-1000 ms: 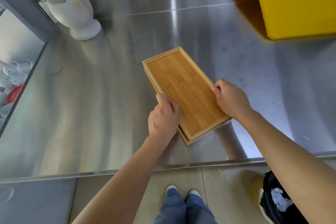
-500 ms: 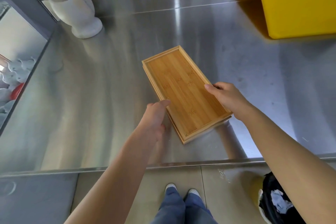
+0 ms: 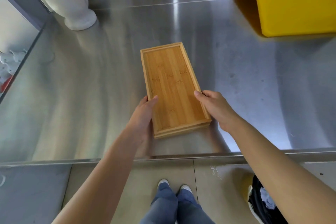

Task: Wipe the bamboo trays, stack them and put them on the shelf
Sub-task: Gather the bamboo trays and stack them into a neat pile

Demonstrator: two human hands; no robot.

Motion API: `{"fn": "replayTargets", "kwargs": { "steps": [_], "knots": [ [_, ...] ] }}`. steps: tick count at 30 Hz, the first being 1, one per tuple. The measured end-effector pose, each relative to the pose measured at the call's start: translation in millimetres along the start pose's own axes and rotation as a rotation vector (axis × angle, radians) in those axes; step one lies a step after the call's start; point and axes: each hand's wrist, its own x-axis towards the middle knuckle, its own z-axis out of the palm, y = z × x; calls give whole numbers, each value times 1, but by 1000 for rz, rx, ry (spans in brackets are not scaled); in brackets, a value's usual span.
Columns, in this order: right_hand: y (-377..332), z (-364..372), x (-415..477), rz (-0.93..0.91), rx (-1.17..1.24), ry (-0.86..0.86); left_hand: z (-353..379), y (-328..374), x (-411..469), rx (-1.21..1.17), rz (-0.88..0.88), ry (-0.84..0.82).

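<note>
A stack of rectangular bamboo trays (image 3: 172, 85) rests near the middle of the steel counter (image 3: 91, 87), its long side pointing away from me. The layered rims show at the near end. My left hand (image 3: 143, 116) grips the stack's left long edge, thumb over the rim. My right hand (image 3: 216, 109) grips the right long edge, thumb on the rim too. The lower trays are hidden under the top one.
A white mortar with a pestle (image 3: 70, 3) stands at the back left. A large yellow box (image 3: 294, 0) fills the back right corner. A bin with a black bag (image 3: 263, 203) sits on the floor at the right, below the counter's front edge (image 3: 54, 161).
The stack has turned from a diagonal to nearly straight ahead of me. My left hand left the edge, then took hold of it again lower down.
</note>
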Motion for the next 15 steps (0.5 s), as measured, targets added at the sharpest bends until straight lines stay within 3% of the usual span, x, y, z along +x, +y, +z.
{"fn": "replayTargets", "kwargs": {
  "steps": [6,12,15],
  "knots": [
    [12,-4,-20,-89,-19,-189,-37,-7,-14,159,150,-73],
    [32,-7,-34,-180,-279,-339,-51,-44,-39,549,349,-172],
    [35,-5,-36,-203,-369,-360,-53,-55,-41,564,424,-139]
  ]
}}
